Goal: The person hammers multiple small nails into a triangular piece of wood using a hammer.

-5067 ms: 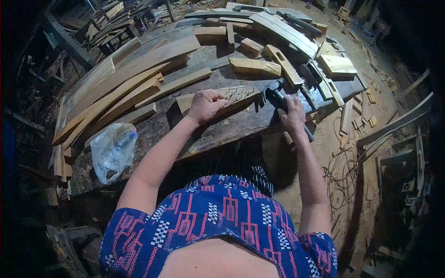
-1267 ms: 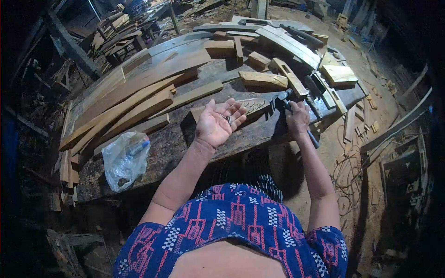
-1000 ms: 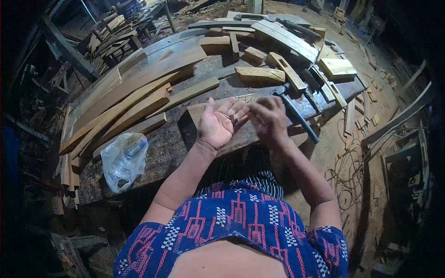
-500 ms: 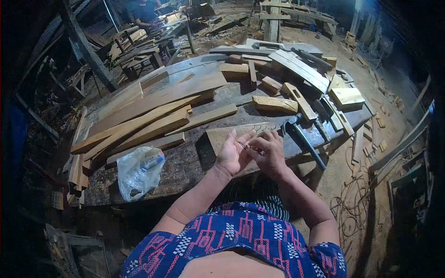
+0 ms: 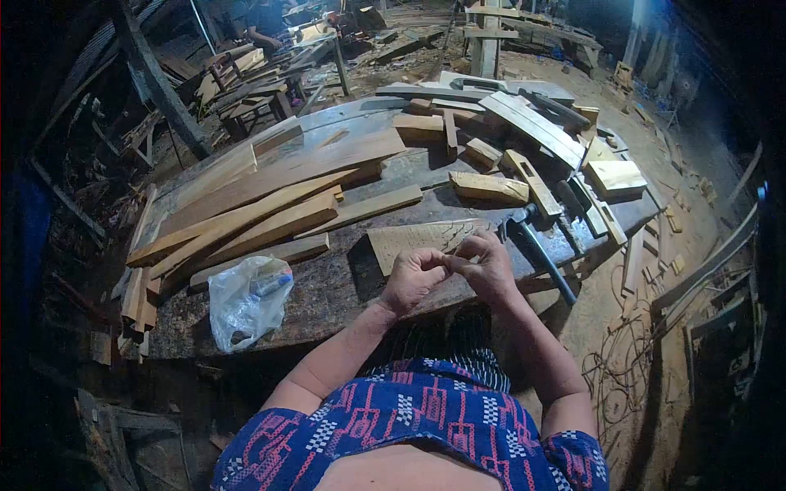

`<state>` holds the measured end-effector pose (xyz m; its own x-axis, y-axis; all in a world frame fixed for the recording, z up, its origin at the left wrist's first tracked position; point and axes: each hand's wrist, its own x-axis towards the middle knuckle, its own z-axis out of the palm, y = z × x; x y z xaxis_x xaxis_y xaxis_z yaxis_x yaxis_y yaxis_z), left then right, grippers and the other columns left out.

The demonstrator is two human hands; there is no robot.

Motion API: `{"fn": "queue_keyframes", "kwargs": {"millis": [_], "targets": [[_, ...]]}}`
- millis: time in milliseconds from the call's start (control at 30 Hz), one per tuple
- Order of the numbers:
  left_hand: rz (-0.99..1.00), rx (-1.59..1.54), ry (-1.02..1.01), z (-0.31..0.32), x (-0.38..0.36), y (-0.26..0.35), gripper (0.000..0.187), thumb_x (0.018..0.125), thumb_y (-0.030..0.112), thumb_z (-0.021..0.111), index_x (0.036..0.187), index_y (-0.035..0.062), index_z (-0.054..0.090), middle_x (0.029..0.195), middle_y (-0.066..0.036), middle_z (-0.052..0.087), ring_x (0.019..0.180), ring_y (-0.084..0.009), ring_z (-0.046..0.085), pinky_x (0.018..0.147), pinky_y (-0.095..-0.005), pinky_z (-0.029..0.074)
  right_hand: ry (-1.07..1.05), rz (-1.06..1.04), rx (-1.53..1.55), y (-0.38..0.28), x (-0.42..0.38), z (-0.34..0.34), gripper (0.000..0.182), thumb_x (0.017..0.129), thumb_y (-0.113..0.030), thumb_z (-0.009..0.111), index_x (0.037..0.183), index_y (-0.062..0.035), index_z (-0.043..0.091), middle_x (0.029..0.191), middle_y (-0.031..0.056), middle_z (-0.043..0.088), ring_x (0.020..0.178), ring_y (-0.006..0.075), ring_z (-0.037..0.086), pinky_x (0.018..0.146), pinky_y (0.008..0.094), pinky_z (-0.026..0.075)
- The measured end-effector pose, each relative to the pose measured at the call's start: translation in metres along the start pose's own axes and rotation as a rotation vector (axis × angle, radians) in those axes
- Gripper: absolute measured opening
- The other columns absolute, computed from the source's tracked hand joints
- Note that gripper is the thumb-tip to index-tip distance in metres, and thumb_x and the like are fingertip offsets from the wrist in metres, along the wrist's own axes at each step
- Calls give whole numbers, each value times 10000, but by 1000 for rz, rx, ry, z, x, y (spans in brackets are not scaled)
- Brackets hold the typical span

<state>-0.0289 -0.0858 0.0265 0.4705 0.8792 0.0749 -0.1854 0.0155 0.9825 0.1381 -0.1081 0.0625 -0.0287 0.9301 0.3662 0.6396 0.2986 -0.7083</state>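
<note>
Over the near edge of the workbench (image 5: 327, 282), my left hand (image 5: 409, 280) and my right hand (image 5: 489, 270) meet with fingertips pinched together. What they hold between them is too small to make out. Just beyond them lies a flat wooden board (image 5: 401, 243), partly hidden by my hands, with thin dark marks or slivers along its far right part. A hammer (image 5: 547, 260) rests right of my right hand, its handle reaching over the bench edge. Above the board sits a short thick wood block (image 5: 489, 187).
Long planks (image 5: 278, 186) and beams cover the bench's left side. A clear plastic bag (image 5: 246, 307) with something blue inside lies at the near left. Wood blocks and a long pale board (image 5: 536, 127) crowd the right. Scraps and a coiled cable (image 5: 618, 372) lie on the floor.
My left hand, palm up and spread with small thin things in it, has curled its fingers into a pinch. My right hand has turned slightly and stays fingertip to fingertip with it.
</note>
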Motion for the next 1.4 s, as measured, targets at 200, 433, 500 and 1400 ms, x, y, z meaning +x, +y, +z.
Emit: {"fn": "queue_keyframes", "kwargs": {"millis": [200,433,500,1400], "targets": [[-12,114,-7,-4,1,5,95,852,35,599,915,-11,651,868,-7,648,785,-59,579,719,-205,466,24,-100,-89,-3,-2,0,121,698,-146,703,719,-39,651,754,101,557,786,276,535,692,374,422],[60,270,69,-12,13,-2,92,807,26,574,844,-5,653,782,-2,642,707,-65,561,657,-221,464,-74,-18,17,13,6,5,178,743,-230,648,790,-59,636,849,127,585,816,347,563,716,431,435],[72,376,88,-21,23,9,82,812,53,598,827,-2,658,783,-4,637,695,-72,560,641,-222,459,-26,-9,218,16,9,-8,192,749,-215,659,830,-43,633,853,140,584,777,346,579,705,406,463],[182,886,198,-35,75,-20,189,757,242,646,793,62,690,727,-139,646,668,-257,636,612,-340,474,369,253,-701,152,-20,-21,407,763,-241,663,1130,-122,534,1041,128,544,1000,348,517,821,462,431]]}}
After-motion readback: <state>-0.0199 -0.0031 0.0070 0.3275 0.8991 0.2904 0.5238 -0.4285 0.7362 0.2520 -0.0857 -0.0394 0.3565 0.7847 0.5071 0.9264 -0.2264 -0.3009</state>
